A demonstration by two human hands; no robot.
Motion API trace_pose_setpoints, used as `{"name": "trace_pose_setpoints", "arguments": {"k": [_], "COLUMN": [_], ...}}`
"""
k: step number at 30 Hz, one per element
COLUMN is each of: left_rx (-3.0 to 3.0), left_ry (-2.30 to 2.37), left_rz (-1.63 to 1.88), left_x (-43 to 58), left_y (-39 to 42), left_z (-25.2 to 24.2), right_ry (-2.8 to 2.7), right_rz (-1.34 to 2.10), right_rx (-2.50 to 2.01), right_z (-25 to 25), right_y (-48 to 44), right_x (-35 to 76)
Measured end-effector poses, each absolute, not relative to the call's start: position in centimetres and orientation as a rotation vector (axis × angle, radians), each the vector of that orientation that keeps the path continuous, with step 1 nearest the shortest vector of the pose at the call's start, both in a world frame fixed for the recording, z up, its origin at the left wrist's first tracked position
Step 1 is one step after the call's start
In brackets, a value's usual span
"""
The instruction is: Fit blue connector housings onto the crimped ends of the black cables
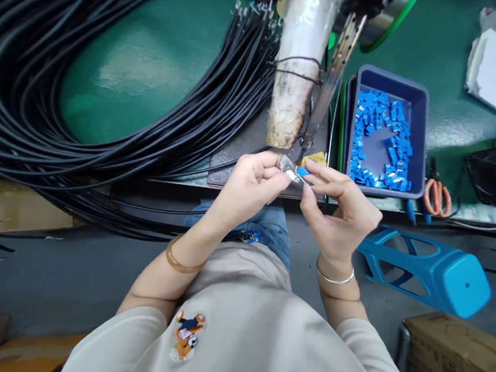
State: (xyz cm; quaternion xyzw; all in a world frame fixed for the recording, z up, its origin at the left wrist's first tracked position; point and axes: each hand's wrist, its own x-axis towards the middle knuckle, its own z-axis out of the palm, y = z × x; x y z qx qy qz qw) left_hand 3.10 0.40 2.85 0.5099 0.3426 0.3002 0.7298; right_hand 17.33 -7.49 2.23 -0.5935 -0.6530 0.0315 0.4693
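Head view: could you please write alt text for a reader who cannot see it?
A person's left hand and right hand meet at a small blue piece, near the edge of a green table. Black cables curve at left; at right, a dark tray holds many blue pieces.

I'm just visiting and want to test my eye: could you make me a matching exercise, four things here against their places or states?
Things:
1. Long, thin black cables
2. Dark blue rectangular plastic tray
3. Scissors with looped orange handles
4. Small bright blue block-shaped piece

Places or states:
A. Between the left hand and right hand
B. Near the tray's lower right corner
C. Holding many small blue pieces
D. Curving across the green tabletop

Pairs: 1-D, 2-C, 3-B, 4-A
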Motion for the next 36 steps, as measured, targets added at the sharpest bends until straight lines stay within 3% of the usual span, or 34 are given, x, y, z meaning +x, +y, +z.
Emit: {"name": "trace_pose_setpoints", "arguments": {"k": [36], "left_rx": [1.374], "left_ry": [0.658], "left_rz": [0.479], "left_x": [1.8], "left_y": [-0.4], "left_z": [2.4], "right_ry": [-1.543], "right_rz": [0.093], "right_rx": [-1.535], "right_z": [2.4], "right_y": [-8.7], "right_x": [18.5]}}
